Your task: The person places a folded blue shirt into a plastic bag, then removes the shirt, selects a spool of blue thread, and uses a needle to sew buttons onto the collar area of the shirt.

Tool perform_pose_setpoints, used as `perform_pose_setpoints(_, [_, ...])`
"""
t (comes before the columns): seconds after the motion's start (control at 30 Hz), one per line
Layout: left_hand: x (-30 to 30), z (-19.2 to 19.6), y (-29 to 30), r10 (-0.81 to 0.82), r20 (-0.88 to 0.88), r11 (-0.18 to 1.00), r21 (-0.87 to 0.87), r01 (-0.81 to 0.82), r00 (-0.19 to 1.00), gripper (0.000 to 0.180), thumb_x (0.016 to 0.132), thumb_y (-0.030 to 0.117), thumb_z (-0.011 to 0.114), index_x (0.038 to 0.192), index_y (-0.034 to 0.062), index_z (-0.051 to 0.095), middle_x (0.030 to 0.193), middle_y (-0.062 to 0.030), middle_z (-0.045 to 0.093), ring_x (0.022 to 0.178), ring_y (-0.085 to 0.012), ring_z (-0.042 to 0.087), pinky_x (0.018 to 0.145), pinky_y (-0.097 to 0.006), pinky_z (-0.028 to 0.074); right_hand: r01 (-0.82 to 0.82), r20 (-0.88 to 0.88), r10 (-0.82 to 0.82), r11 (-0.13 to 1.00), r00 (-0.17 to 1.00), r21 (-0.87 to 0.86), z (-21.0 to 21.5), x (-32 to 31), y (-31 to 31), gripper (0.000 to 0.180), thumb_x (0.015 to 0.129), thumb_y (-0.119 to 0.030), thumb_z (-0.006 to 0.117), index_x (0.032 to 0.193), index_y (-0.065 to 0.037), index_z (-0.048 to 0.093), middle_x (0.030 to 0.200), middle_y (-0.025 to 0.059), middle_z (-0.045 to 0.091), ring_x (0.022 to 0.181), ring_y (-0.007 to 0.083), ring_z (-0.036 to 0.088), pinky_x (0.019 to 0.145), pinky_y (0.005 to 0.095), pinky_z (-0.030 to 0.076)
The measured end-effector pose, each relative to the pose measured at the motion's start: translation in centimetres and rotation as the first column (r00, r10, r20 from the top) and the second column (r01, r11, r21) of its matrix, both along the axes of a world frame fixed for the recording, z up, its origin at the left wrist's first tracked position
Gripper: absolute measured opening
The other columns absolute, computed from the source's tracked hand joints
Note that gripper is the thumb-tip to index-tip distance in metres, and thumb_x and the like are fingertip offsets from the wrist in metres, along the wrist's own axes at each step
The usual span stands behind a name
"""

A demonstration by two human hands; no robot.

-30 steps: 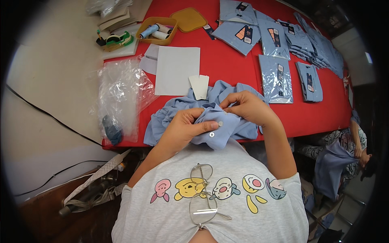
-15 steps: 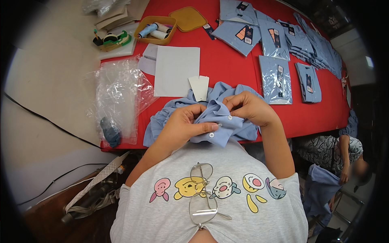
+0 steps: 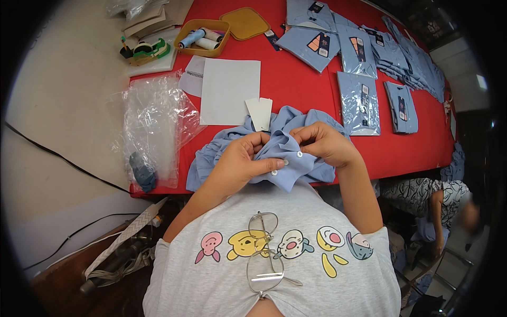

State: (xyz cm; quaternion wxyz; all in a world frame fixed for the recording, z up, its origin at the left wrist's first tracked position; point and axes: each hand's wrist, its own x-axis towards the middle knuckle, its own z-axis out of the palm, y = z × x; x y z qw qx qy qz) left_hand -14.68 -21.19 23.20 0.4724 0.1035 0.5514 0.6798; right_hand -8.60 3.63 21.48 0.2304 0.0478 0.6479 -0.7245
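A light blue shirt (image 3: 211,156) lies bunched at the table's near edge, with one part lifted in both my hands. My left hand (image 3: 244,158) is closed on that part, its thumb lying on the cloth near the white buttons (image 3: 285,162). Opposite it, my right hand (image 3: 323,141) pinches the same cloth between thumb and fingers. The right fingertips are partly hidden by a fold. Two white tags (image 3: 259,113) stick out from the shirt just beyond my hands.
Clear plastic bags (image 3: 153,127) lie left on the red table (image 3: 296,87). Beyond my hands are white paper (image 3: 231,90), a yellow box (image 3: 214,53) of thread spools and a tape dispenser (image 3: 149,52). Packed blue shirts (image 3: 359,103) fill the right. Another person (image 3: 428,201) bends at lower right.
My hands keep nearly the same hold on the shirt, with only a slight shift of the cloth. At lower right the other person has lowered an arm and the blue garment there.
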Motion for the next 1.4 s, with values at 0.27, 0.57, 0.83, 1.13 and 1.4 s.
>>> perform_pose_setpoints(0.27, [0.0,-0.3,0.2,0.039,0.008,0.999,0.023,-0.039,0.999,0.037,0.087,0.006,0.084,0.119,0.0002,0.067,0.104,-0.0042,0.073,0.093,-0.0081,0.068,0.081,-0.022,0.053,0.055,0.016,-0.054,0.998,0.998,-0.036,-0.6,0.3,-0.2,0.019,0.082,-0.001,0.076,0.100,0.001,0.080,0.088,0.0008,0.075,0.077,0.0051,0.064,0.071,0.0207,0.050])
perform_pose_setpoints(0.57, [-0.1,-0.7,0.5,0.034,0.002,0.999,0.012,-0.034,0.999,0.041,0.085,0.005,0.083,0.122,-0.0011,0.066,0.108,-0.0057,0.074,0.097,-0.0096,0.068,0.088,-0.024,0.053,0.107,0.056,-0.101,0.988,0.993,-0.112,-0.8,0.5,-0.2,0.019,0.082,-0.005,0.079,0.101,0.001,0.080,0.093,0.0028,0.076,0.081,0.0071,0.067,0.075,0.0212,0.052])
perform_pose_setpoints(0.83, [0.0,-0.6,1.1,0.126,0.023,0.991,0.035,-0.127,0.992,0.043,0.088,0.003,0.080,0.128,-0.0026,0.064,0.116,-0.0070,0.073,0.103,-0.0109,0.069,0.094,-0.026,0.054,0.582,-0.661,-0.259,0.744,0.704,0.328,1.2,0.9,-0.7,0.013,0.082,-0.002,0.080,0.094,-0.006,0.079,0.093,0.0036,0.071,0.088,0.0150,0.066,0.074,0.0303,0.052])
perform_pose_setpoints(1.13, [-0.2,-1.6,1.2,0.129,-0.007,0.991,0.046,-0.129,0.992,0.043,0.090,0.003,0.079,0.129,-0.0036,0.063,0.117,-0.0085,0.073,0.105,-0.0113,0.068,0.094,-0.026,0.055,0.436,-0.753,-0.076,0.851,0.654,0.293,3.0,2.1,-3.5,0.009,0.088,-0.002,0.075,0.097,-0.004,0.074,0.091,0.0066,0.071,0.084,0.0184,0.068,0.076,0.0327,0.055])
perform_pose_setpoints(1.4, [-0.1,-1.3,0.8,0.220,-0.051,0.975,0.015,-0.220,0.974,0.044,0.089,0.006,0.080,0.129,-0.0036,0.065,0.119,-0.0102,0.073,0.106,-0.0137,0.068,0.098,-0.029,0.053,0.243,-0.649,-0.493,0.865,0.579,-0.440,8.8,4.0,2.2,0.016,0.113,-0.017,0.046,0.117,-0.003,0.052,0.074,0.0014,0.051,0.066,0.0114,0.055,0.057,0.0266,0.049])
